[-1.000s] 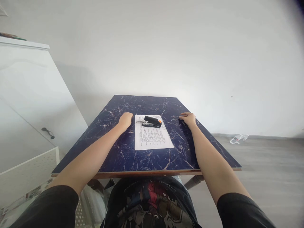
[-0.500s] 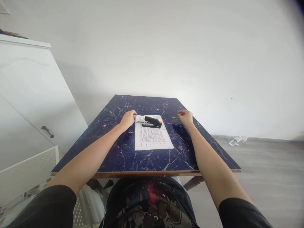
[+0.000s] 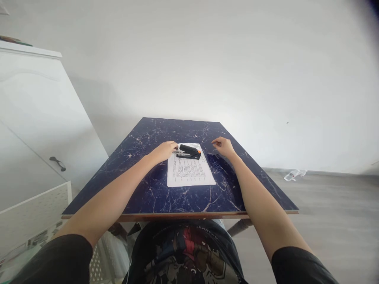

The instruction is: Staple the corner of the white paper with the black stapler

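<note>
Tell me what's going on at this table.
A person's left hand is at the left end of a black stapler, over the upper left of some printed paper; whether it grips the stapler is hard to tell. The stapler lies on the paper, its top arm raised. The right hand is over the blue table, right of the paper, with nothing visible in it.

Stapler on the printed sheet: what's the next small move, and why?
I'd probably bring the right hand to the orange-marked end of the stapler: the left hand is at the opposite end, while the right is apart from it.
</note>
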### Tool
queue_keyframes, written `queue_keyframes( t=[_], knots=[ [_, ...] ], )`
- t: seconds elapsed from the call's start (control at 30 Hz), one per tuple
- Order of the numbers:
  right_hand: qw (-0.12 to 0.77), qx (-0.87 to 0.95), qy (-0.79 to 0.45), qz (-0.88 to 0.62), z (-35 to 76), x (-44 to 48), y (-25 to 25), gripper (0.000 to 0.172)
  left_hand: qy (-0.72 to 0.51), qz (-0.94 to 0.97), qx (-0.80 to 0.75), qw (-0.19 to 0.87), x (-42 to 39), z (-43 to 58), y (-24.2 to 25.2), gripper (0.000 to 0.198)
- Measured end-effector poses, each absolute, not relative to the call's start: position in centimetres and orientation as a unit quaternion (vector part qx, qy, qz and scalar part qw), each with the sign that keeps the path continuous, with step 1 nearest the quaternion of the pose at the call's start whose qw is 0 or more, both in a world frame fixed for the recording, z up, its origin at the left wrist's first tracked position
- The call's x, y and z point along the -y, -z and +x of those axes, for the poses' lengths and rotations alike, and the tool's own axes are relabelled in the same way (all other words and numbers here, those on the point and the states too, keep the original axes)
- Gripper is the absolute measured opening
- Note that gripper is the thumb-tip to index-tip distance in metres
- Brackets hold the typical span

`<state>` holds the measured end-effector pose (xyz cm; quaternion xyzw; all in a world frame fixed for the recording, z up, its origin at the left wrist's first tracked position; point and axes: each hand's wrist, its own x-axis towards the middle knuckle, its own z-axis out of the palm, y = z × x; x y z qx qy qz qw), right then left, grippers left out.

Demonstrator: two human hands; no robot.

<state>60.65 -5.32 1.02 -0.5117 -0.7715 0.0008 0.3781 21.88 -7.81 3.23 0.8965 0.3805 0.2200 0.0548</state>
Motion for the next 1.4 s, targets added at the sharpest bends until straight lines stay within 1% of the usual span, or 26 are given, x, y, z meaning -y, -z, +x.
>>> queue_keyframes(
  t=[0.1,0.3,0.67,1.03,1.13,1.2,1.3,1.4],
  knots=[
    [0.372,0.775,0.002,-0.512,60.6,5.4,-1.1,0.023,-0.205,0.905,-0.368,0.052,7.8,22.2,-3.0,0.019],
    [0.371,0.78,-0.004,-0.505,60.4,5.5,-1.1,0.023,-0.189,0.912,-0.363,-0.004,7.4,22.2,-2.8,0.02],
    [0.361,0.789,0.001,-0.497,60.2,5.7,-1.3,0.023,-0.196,0.904,-0.379,-0.003,7.2,22.1,-2.4,0.021],
    [0.352,0.796,0.003,-0.491,60.1,5.8,-1.4,0.021,-0.156,0.911,-0.38,-0.029,7.7,22.2,-3.2,0.021],
    [0.355,0.795,-0.007,-0.492,59.7,6.2,-1.8,0.021,-0.179,0.905,-0.385,0.034,7.7,21.5,-3.7,0.019],
    [0.365,0.788,-0.037,-0.494,59.1,6.6,-2.2,0.022,-0.2,0.895,-0.387,0.09,7.6,20.6,-4.2,0.024],
    [0.364,0.784,-0.125,-0.487,57.9,7.4,-3.0,0.031,-0.213,0.88,-0.388,0.173,7.1,18.9,-5.0,0.032],
    [0.312,0.812,-0.214,-0.444,56.5,8.2,-3.7,0.044,-0.202,0.854,-0.391,0.277,6.5,17.4,-5.1,0.041]
  ],
)
